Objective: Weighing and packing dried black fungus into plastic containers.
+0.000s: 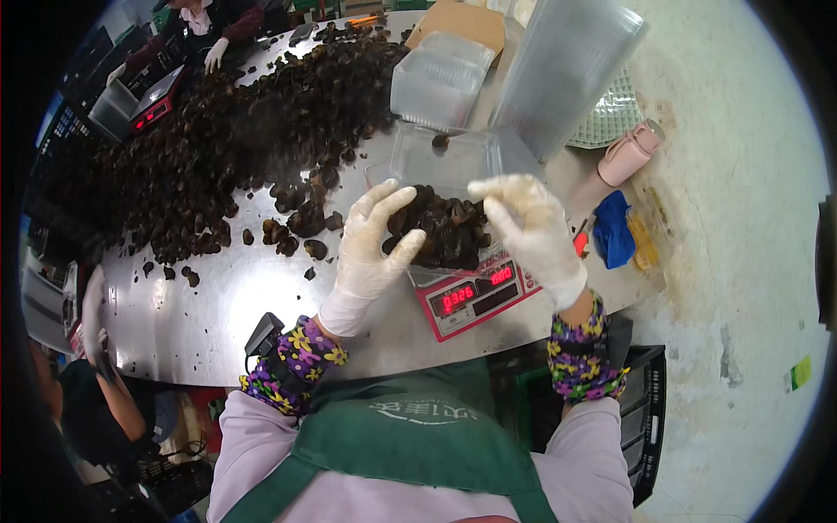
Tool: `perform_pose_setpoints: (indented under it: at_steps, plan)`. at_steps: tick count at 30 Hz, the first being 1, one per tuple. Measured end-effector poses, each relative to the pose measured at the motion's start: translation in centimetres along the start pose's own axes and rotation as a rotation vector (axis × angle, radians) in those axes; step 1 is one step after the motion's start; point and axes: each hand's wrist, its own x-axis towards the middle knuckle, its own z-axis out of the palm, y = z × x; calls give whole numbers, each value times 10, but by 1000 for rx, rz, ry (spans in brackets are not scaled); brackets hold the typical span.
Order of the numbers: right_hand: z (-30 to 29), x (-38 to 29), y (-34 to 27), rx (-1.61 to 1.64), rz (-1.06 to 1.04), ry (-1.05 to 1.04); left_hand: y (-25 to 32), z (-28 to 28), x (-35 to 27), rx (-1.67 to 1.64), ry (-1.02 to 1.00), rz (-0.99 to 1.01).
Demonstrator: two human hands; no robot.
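Observation:
My left hand (376, 252), in a white glove, has its fingers apart and curved at the left side of a heap of dark brown mushrooms (444, 232). On the other side my right hand (536, 229), also gloved, is spread with nothing visible in its grasp. The heap fills a clear plastic tray whose hinged lid (444, 157) lies open at the back, with a single mushroom (440, 141) on it. Underneath sits a red digital scale (474, 304) with lit red digits. Whether my fingertips touch the mushrooms is hard to tell.
A large mushroom pile (261, 118) covers the left of the steel table (261, 340). Stacked clear containers (441, 82) and a tall stack of plastic trays (565, 72) stand behind the scale. To the right are a pink bottle (631, 153) and blue cloth (613, 229). Co-workers' gloved hands (216, 55) show leftward.

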Motion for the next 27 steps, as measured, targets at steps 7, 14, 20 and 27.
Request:
perform_pose_setpoints:
  at_steps: [7, 14, 20, 27]
  plan:
    - [69, 93, 90, -160, 22, -129, 11, -6, 16, 245, -189, 159]
    - [81, 92, 76, -221, 45, -163, 13, -17, 0, 279, -227, 125]
    - [1, 33, -23, -104, 70, -129, 9, -21, -9, 137, -200, 93]
    - [17, -22, -4, -120, -83, -201, 9, -26, 15, 445, -159, 189]
